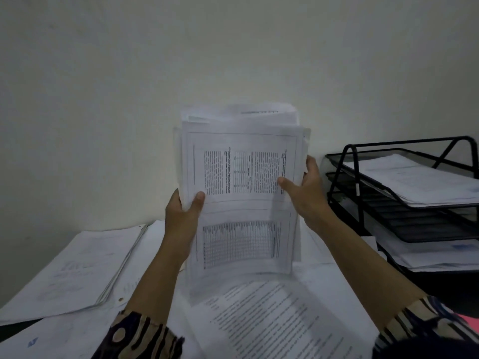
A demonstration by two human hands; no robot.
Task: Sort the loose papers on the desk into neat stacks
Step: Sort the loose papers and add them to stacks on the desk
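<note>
A thick bundle of papers (241, 177) is held upright above the surface (18, 330), gripped at its sides by the left hand (181, 216) and right hand (305, 187), while loose sheets (272, 320) remain unsorted beneath and one stack (77, 270) seems already squared

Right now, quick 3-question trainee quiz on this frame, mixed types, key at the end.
1. True or false: both hands grip the upright bundle of papers by its side edges.
2. Multiple choice: where is the black mesh tray rack? A) left of the bundle B) right of the bundle C) behind the camera
3. Fill in: the stapled stack lies flat on the desk to the ___ of the left hand.

Key: 1 true, with the right hand on the opposite edge; 2 B; 3 left.
</note>
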